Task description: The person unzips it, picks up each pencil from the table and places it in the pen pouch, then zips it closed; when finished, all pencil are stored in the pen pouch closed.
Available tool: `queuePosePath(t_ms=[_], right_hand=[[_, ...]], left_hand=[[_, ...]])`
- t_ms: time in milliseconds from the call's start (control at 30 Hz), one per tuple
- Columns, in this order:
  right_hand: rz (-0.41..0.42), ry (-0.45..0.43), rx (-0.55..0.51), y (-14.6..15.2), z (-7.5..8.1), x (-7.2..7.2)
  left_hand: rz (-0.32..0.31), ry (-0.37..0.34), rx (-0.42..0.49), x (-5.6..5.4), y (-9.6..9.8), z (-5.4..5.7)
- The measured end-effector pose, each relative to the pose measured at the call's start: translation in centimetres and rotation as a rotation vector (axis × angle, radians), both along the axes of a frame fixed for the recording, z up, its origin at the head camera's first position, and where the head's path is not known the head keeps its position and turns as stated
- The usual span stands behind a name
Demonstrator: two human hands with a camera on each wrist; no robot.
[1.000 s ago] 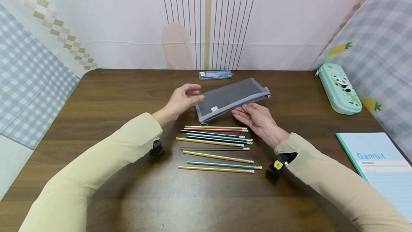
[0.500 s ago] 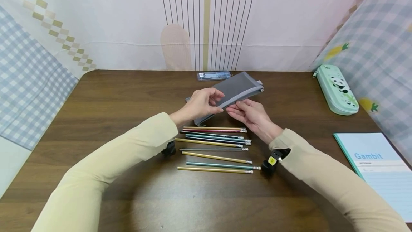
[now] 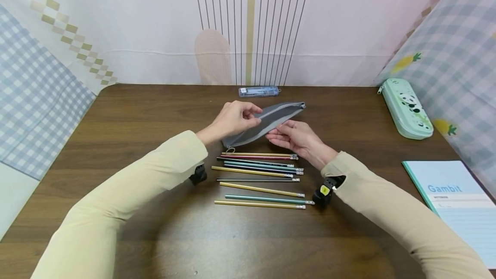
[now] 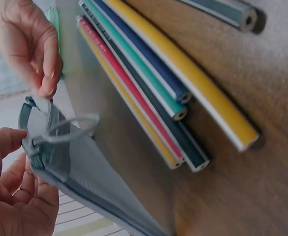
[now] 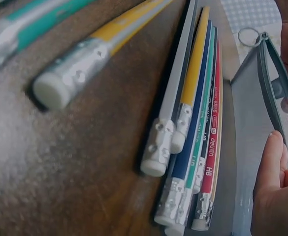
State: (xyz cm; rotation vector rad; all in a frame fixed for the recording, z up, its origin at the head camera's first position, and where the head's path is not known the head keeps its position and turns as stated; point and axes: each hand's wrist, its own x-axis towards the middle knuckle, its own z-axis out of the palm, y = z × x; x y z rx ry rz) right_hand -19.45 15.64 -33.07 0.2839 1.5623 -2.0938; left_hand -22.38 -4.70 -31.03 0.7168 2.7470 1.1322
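A grey mesh zip pouch is held tilted over the table, its mouth spread into a gap. My left hand pinches the far edge of the mouth between thumb and fingers. With thumb and fingertips, my right hand grips the near edge. A ring zip pull hangs at the pouch's left end. Just in front lie several pencils in rough parallel rows, yellow, red, green, blue and dark, their eraser ends to the right. The left wrist view shows mesh and flat, unsharpened pencil ends.
Behind the pouch lies a small clear blue case. A mint panda pencil case stands at the right, with a Gambit notebook nearer on that side. A patterned cloth backdrop rises along the table's back edge.
The left hand has come rightward onto the pouch. The pouch has tipped up and its mouth has spread apart. The right hand has shifted slightly left, still holding the near edge. The pencils lie as before.
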Motion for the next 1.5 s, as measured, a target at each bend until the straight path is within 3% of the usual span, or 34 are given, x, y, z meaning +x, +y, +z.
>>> queuePosePath(t_ms=[200,333,500,667,867,1167,1500], right_hand=[[0.075,-0.007,0.016,-0.1,-0.2,-0.1],[0.151,0.024,0.089,-0.1,-0.5,-0.1],[0.272,0.189,0.321,0.2,-1.1,0.0],[0.396,0.380,0.555,0.5,-1.2,0.5],[0.500,0.531,0.686,0.6,-1.3,1.0],[0.573,0.632,0.832,-0.1,-1.3,1.8],[0.612,0.775,0.989,-0.3,-1.2,1.8]], left_hand=[[0.016,-0.004,-0.046,-0.3,-0.8,0.5],[0.054,-0.018,-0.048,-0.2,-1.9,0.9],[0.101,-0.046,-0.030,0.4,-4.0,1.2],[0.132,-0.144,0.012,1.3,-6.6,1.3],[0.155,-0.230,0.056,2.4,-9.0,0.9],[0.197,-0.376,0.199,3.3,-10.7,0.4],[0.204,-0.419,0.243,3.2,-10.1,-0.5]])
